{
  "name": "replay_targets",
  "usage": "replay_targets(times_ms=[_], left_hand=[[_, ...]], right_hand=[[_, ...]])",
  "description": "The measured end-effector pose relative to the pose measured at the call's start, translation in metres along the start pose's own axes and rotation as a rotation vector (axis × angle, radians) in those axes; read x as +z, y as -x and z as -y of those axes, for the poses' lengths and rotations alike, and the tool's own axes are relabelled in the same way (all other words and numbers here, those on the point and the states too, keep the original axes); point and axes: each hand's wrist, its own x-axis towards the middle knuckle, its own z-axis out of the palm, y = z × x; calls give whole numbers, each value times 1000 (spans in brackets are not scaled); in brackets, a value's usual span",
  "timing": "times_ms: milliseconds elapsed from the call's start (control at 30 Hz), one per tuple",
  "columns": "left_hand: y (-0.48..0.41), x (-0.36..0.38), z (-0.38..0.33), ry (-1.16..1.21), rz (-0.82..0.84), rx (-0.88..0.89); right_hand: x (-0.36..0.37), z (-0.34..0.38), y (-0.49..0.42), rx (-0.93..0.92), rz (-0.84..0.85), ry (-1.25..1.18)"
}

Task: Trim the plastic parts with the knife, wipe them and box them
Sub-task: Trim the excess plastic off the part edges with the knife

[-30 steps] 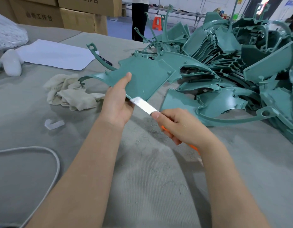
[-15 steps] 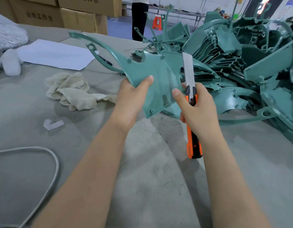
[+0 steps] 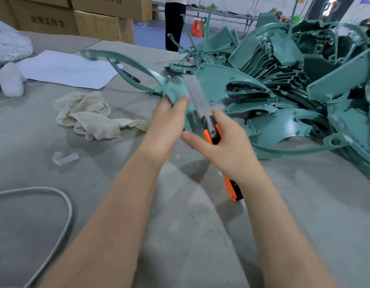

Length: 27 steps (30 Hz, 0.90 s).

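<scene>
Left hand (image 3: 165, 129) grips the green part (image 3: 146, 73); right hand (image 3: 223, 148) grips the knife (image 3: 213, 129), blade at the part's edge above bare desk (image 3: 180, 235).

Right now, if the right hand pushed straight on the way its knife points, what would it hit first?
The right hand and its knife would likely meet the green part that the left hand holds; blur leaves depth unclear.

1 knife (image 3: 212, 129), 1 raised plastic part (image 3: 173, 91), 1 heap of plastic parts (image 3: 294, 80), 1 rag (image 3: 90, 115), 1 paper sheet (image 3: 65, 69), 1 cable (image 3: 44, 189).
</scene>
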Motion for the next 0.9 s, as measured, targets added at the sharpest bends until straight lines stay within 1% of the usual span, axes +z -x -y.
replay_targets(times_ms=[33, 67, 100, 133, 167, 200, 233, 267, 300, 367, 400, 433, 467, 500, 533, 567, 600, 633, 667, 700, 733, 767, 833, 867, 900], left_hand=[[-1, 0, -1, 118, 95, -48], [-1, -2, -2, 222, 219, -82], [-2, -5, -3, 312, 336, -90], [-2, -7, -3, 379, 417, -81], [-3, -8, -3, 434, 489, -67], [-4, -8, -1, 430, 520, -56], [-4, -5, 1, 361, 508, -39], [-3, 0, 3, 214, 440, -15], [-2, 4, 6, 39, 336, 23], [-6, 6, 18, -309, -30, 134], [-8, 5, 22, -362, -161, 111], [-10, 3, 25, -304, -206, 28], [-10, 2, 26, -142, -190, -77], [-9, 2, 25, 95, -145, -181], [-7, 5, 21, 385, -56, -286], [-5, 7, 19, 620, 26, -356], [-3, 10, 18, 735, 103, -368], [0, 12, 17, 759, 180, -339], [4, 16, 15, 728, 221, -302], [5, 18, 15, 686, 216, -280], [5, 19, 15, 678, 180, -281], [3, 18, 15, 709, 133, -297], [0, 11, 15, 807, 62, -328], [-1, 7, 14, 832, 43, -338], [-2, 5, 14, 840, 34, -345]], right_hand=[[3, 0, 0, -24, 25, 52], [5, 0, 0, -32, 14, 88], [6, 0, -1, -22, -34, 107], [5, 1, -2, -13, -107, 117], [4, 1, -4, 9, -184, 115], [2, 0, -5, 37, -260, 93], [0, 0, -5, 64, -325, 29], [-3, 0, -5, 88, -377, -81], [-6, 1, -5, 116, -418, -212], [-11, 1, -6, 194, -456, -458], [-13, 2, -6, 239, -461, -584], [-13, 3, -6, 284, -461, -711], [-12, 2, -7, 322, -456, -817], [-10, 1, -8, 356, -450, -887], [-8, 1, -8, 382, -441, -924], [-5, 1, -8, 401, -423, -942], [-3, 0, -9, 414, -392, -949], [-1, -1, -9, 424, -341, -948], [-1, -1, -9, 428, -280, -927], [0, -2, -9, 421, -226, -859], [-1, -4, -8, 401, -198, -724], [-3, -7, -8, 366, -198, -540], [-9, -12, -9, 303, -266, -227], [-13, -13, -9, 295, -310, -152], [-18, -14, -9, 293, -332, -136]])
